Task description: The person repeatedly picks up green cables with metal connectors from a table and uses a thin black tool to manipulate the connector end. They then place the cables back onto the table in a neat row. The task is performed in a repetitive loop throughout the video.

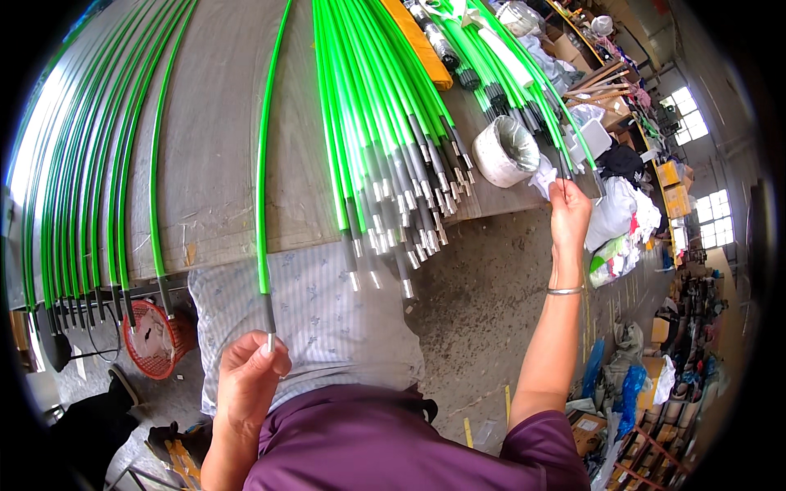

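Note:
My left hand (252,368) pinches the metal tip of a single green rod (263,180), just past its dark grey sleeve. This rod lies along the table, its near end jutting over the front edge. Off to the right, my right hand (568,214) is closed near the table's right corner, beside a white cloth (542,177) and dark rod ends. A thin dark piece shows at its fingertips, too small to name. Between the hands lies a thick bunch of green rods (372,98) with grey sleeves and silver tips. A round whitish tub (505,152) stands near my right hand.
More green rods (123,180) lie spaced out on the left of the grey table (217,164). An orange-yellow bar (422,45) borders the bunch. Patterned fabric (327,327) hangs at the table front. A red basket (151,340) stands below left; cluttered shelves (675,200) line the right.

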The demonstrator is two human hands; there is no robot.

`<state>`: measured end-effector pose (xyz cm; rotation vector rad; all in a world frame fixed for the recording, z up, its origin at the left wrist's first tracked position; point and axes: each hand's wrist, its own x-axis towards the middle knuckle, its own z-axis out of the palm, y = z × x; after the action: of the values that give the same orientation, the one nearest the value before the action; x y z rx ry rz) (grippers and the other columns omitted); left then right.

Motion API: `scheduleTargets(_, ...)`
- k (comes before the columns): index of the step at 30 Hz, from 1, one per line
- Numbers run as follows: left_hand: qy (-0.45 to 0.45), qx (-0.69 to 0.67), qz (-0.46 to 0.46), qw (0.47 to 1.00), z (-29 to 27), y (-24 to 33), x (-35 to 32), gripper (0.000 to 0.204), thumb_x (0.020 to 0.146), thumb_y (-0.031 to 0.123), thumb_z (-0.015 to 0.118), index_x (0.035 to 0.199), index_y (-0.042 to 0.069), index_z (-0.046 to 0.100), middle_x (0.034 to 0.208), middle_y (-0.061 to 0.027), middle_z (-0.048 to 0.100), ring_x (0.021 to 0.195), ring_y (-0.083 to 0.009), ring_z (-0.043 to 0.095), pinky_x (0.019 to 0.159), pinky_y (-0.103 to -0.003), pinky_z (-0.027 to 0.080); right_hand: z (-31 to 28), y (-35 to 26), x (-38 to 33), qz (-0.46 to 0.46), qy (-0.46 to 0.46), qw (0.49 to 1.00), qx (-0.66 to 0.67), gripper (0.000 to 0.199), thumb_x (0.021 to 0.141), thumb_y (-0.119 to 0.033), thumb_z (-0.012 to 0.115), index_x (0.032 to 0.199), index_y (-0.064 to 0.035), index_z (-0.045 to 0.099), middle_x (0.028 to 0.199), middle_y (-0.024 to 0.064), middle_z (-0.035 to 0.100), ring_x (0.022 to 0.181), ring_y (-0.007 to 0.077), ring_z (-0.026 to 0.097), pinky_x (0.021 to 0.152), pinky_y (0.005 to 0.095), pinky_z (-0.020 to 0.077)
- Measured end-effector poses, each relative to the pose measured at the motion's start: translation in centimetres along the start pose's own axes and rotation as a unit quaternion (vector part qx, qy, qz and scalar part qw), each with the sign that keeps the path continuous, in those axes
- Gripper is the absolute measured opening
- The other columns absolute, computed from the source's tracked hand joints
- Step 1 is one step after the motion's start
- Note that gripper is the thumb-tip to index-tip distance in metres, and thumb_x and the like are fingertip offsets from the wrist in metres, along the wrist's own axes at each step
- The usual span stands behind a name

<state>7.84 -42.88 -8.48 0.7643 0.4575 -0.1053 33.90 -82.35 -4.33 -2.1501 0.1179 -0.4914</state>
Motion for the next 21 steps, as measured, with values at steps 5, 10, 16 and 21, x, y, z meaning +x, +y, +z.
scheduleTargets(5, 0.018, 0.024, 0.011, 0.999, 0.2, -0.2, -0.1, 0.024, 0.082, 0.022, 0.066, 0.082, -0.001, 0.058, 0.065, -0.0042, 0.05, 0.06, -0.0132, 0.043, 0.057, -0.027, 0.034, -0.6, -1.1, -0.8, -0.02, 0.003, 1.0, 0.024, 0.021, 0.087, -0.009, 0.059, 0.102, 0.0047, 0.059, 0.086, 0.0023, 0.061, 0.079, 0.007, 0.053, 0.074, 0.023, 0.0426)
scheduleTargets(10, 0.028, 0.004, 0.007, 1.0, -0.1, -0.1, -0.1, 0.023, 0.083, 0.02, 0.065, 0.081, -0.001, 0.058, 0.066, -0.005, 0.051, 0.06, -0.0133, 0.043, 0.057, -0.027, 0.034, -1.7, -5.9, -2.0, -0.072, -0.035, 0.997, -0.002, 0.027, 0.092, -0.017, 0.053, 0.113, 0.0003, 0.046, 0.087, 0.0044, 0.056, 0.076, 0.0107, 0.051, 0.07, 0.0262, 0.0417)
scheduleTargets(16, 0.008, -0.032, -0.011, 0.999, -0.7, 0.2, 0.2, 0.015, 0.082, 0.014, 0.066, 0.085, 0.001, 0.061, 0.075, -0.0074, 0.06, 0.065, -0.0142, 0.051, 0.062, -0.027, 0.039, -0.7, -11.2, -1.5, -0.229, -0.062, 0.927, -0.292, 0.011, 0.092, -0.014, 0.048, 0.096, -0.0034, 0.046, 0.076, 0.013, 0.055, 0.073, 0.0291, 0.055, 0.065, 0.0379, 0.042)
scheduleTargets(21, 0.018, -0.037, -0.001, 0.999, -0.7, 0.2, 0.2, 0.015, 0.082, 0.014, 0.066, 0.084, 0.0, 0.061, 0.073, -0.0059, 0.058, 0.065, -0.0144, 0.051, 0.063, -0.027, 0.039, 0.2, -12.7, -0.6, -0.354, -0.062, 0.851, -0.383, 0.009, 0.088, -0.01, 0.05, 0.086, -0.0022, 0.047, 0.078, 0.0151, 0.056, 0.077, 0.0349, 0.053, 0.065, 0.0428, 0.041)
